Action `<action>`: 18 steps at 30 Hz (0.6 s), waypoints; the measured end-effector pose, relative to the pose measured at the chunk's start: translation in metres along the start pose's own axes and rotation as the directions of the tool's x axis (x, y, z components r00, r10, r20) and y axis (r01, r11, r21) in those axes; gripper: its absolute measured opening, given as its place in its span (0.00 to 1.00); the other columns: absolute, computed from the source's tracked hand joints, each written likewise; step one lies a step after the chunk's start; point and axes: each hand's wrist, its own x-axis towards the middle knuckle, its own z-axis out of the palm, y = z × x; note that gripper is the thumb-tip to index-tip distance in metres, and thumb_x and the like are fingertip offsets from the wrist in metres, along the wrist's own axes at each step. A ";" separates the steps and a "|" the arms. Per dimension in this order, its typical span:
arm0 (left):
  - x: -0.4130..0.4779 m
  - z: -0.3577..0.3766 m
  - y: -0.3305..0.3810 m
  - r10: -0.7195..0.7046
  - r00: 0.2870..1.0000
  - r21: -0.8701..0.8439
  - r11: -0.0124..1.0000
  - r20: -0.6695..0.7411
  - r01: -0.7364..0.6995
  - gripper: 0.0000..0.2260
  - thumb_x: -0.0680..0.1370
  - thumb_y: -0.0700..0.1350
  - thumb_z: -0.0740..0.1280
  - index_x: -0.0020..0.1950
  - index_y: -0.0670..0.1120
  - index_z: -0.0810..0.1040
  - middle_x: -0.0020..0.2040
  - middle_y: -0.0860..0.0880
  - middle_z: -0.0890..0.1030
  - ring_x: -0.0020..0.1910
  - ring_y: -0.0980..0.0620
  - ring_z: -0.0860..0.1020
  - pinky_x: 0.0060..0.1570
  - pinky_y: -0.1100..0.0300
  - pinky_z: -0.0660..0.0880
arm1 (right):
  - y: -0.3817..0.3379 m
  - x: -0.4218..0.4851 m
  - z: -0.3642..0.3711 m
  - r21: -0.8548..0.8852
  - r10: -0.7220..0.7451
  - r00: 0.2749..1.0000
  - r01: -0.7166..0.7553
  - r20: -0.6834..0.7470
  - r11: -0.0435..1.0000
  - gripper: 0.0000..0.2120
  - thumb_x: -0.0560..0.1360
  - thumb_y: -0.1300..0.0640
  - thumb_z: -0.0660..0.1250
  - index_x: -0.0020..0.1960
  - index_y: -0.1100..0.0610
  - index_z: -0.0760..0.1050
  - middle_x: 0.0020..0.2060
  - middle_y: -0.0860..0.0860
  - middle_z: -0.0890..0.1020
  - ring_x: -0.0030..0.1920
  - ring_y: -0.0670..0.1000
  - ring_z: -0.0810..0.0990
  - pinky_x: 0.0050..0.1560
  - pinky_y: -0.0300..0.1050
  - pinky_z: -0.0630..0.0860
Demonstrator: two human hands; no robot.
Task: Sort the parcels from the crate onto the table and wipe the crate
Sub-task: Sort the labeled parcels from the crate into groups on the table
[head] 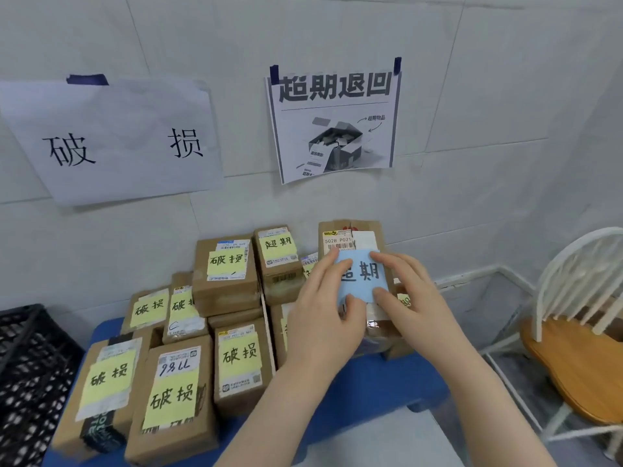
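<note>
I hold a brown parcel (367, 230) with a blue note (362, 276) over the right-hand pile, under the printed wall sign (333, 119). My left hand (320, 318) grips its left side, thumb on the note's lower edge. My right hand (411, 298) grips its right side, thumb on the note. Several brown parcels with yellow notes (172, 392) lie in a group on the left of the blue table (377, 385). More parcels (278, 261) are stacked at the back right, partly hidden by my hands. The black crate (30, 365) stands at the far left; its inside is out of sight.
A handwritten paper sign (114, 143) is taped to the tiled wall above the left group. A white chair with a wooden seat (580, 352) stands at the right of the table. A grey surface (381, 439) lies at the table's front edge.
</note>
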 end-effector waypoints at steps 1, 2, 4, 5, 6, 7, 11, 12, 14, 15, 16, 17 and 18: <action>0.005 0.007 0.001 -0.020 1.000 -0.010 1.000 -0.002 0.020 0.23 0.73 0.51 0.57 0.69 0.55 0.70 0.72 0.65 0.62 0.69 0.64 0.65 0.58 0.57 0.76 | 0.007 0.008 -0.005 0.011 -0.005 1.000 0.005 0.016 1.000 0.22 0.77 0.57 0.64 0.66 0.39 0.69 0.63 0.36 0.68 0.56 0.39 0.73 0.48 0.28 0.72; 0.010 0.013 0.001 -0.038 0.999 -0.019 0.999 -0.002 0.038 0.23 0.73 0.50 0.57 0.69 0.55 0.70 0.72 0.65 0.62 0.69 0.64 0.64 0.58 0.56 0.75 | 0.012 0.016 -0.009 0.014 -0.015 0.999 0.015 0.031 1.000 0.22 0.77 0.57 0.64 0.66 0.39 0.69 0.63 0.36 0.68 0.56 0.39 0.73 0.49 0.27 0.71; 0.020 0.023 -0.001 -0.067 0.998 -0.038 0.997 -0.002 0.067 0.23 0.73 0.50 0.58 0.69 0.56 0.70 0.72 0.66 0.62 0.68 0.66 0.64 0.59 0.55 0.75 | 0.021 0.032 -0.012 0.013 -0.031 0.997 0.030 0.064 0.999 0.21 0.77 0.57 0.64 0.66 0.39 0.69 0.62 0.34 0.68 0.56 0.37 0.72 0.49 0.26 0.70; 0.025 0.026 -0.003 -0.081 0.997 -0.043 0.996 -0.003 0.080 0.22 0.73 0.50 0.58 0.68 0.56 0.70 0.72 0.66 0.62 0.68 0.67 0.63 0.59 0.54 0.75 | 0.025 0.040 -0.013 0.023 -0.035 0.996 0.033 0.081 0.999 0.21 0.77 0.57 0.64 0.66 0.39 0.69 0.62 0.34 0.68 0.56 0.36 0.72 0.48 0.26 0.71; 0.030 0.029 -0.005 -0.093 0.996 -0.044 0.995 -0.005 0.093 0.22 0.73 0.50 0.58 0.68 0.56 0.69 0.72 0.66 0.62 0.67 0.68 0.63 0.59 0.54 0.75 | 0.029 0.047 -0.012 0.038 -0.040 0.995 0.036 0.097 0.999 0.21 0.77 0.57 0.64 0.66 0.39 0.69 0.61 0.34 0.68 0.56 0.35 0.72 0.46 0.26 0.71; 0.036 0.032 -0.008 -0.102 0.995 -0.040 0.994 -0.009 0.102 0.22 0.73 0.50 0.58 0.68 0.56 0.69 0.72 0.66 0.62 0.65 0.69 0.63 0.59 0.54 0.75 | 0.033 0.055 -0.011 0.052 -0.045 0.993 0.039 0.111 0.998 0.20 0.77 0.57 0.64 0.66 0.39 0.69 0.61 0.34 0.68 0.55 0.35 0.72 0.45 0.26 0.72; 0.057 0.042 -0.025 -0.115 0.993 0.014 0.993 -0.010 0.115 0.21 0.75 0.48 0.62 0.68 0.55 0.69 0.71 0.65 0.63 0.62 0.74 0.60 0.60 0.55 0.75 | 0.052 0.084 -0.003 0.056 -0.043 0.988 0.035 0.148 0.998 0.20 0.78 0.55 0.63 0.66 0.38 0.68 0.61 0.33 0.67 0.56 0.32 0.70 0.46 0.32 0.75; 0.062 0.045 -0.030 -0.119 0.993 0.035 0.992 -0.002 0.119 0.21 0.75 0.47 0.63 0.69 0.55 0.69 0.71 0.65 0.63 0.63 0.73 0.60 0.60 0.56 0.74 | 0.058 0.090 0.000 0.053 -0.033 0.987 0.025 0.159 0.998 0.20 0.77 0.55 0.63 0.66 0.38 0.68 0.61 0.33 0.67 0.56 0.33 0.71 0.47 0.35 0.76; 0.070 0.050 -0.042 -0.122 0.992 0.076 0.990 0.012 0.121 0.21 0.76 0.47 0.64 0.69 0.54 0.69 0.72 0.64 0.63 0.64 0.71 0.61 0.62 0.57 0.73 | 0.068 0.102 0.007 0.048 -0.024 0.984 0.015 0.177 0.999 0.21 0.77 0.55 0.63 0.67 0.38 0.68 0.62 0.34 0.67 0.58 0.36 0.71 0.50 0.38 0.76; 0.075 0.051 -0.047 -0.122 0.992 0.093 0.988 0.018 0.119 0.21 0.76 0.47 0.64 0.69 0.54 0.69 0.72 0.63 0.63 0.65 0.69 0.62 0.62 0.57 0.73 | 0.073 0.109 0.011 0.049 -0.027 0.983 0.019 0.183 0.999 0.21 0.77 0.56 0.63 0.67 0.39 0.68 0.62 0.35 0.68 0.59 0.37 0.71 0.51 0.37 0.76; 0.080 0.053 -0.053 -0.118 0.993 0.109 0.987 0.024 0.115 0.21 0.76 0.47 0.64 0.69 0.53 0.69 0.73 0.62 0.63 0.66 0.67 0.62 0.61 0.57 0.73 | 0.077 0.115 0.015 0.054 -0.034 0.982 0.024 0.188 0.998 0.21 0.77 0.56 0.63 0.68 0.40 0.68 0.63 0.36 0.68 0.60 0.37 0.71 0.50 0.34 0.76; 0.086 0.054 -0.058 -0.113 0.993 0.124 0.986 0.030 0.108 0.21 0.76 0.48 0.64 0.70 0.52 0.69 0.73 0.61 0.63 0.67 0.65 0.63 0.61 0.57 0.73 | 0.080 0.122 0.020 0.058 -0.039 0.981 0.028 0.192 0.998 0.21 0.77 0.56 0.63 0.68 0.41 0.68 0.63 0.37 0.68 0.61 0.37 0.70 0.49 0.31 0.75; 0.092 0.055 -0.064 -0.108 0.993 0.137 0.985 0.038 0.102 0.22 0.76 0.48 0.63 0.70 0.52 0.69 0.73 0.60 0.63 0.68 0.63 0.64 0.60 0.57 0.72 | 0.084 0.130 0.025 0.058 -0.037 0.980 0.026 0.196 0.998 0.22 0.77 0.57 0.63 0.68 0.42 0.68 0.64 0.38 0.68 0.61 0.37 0.70 0.48 0.29 0.74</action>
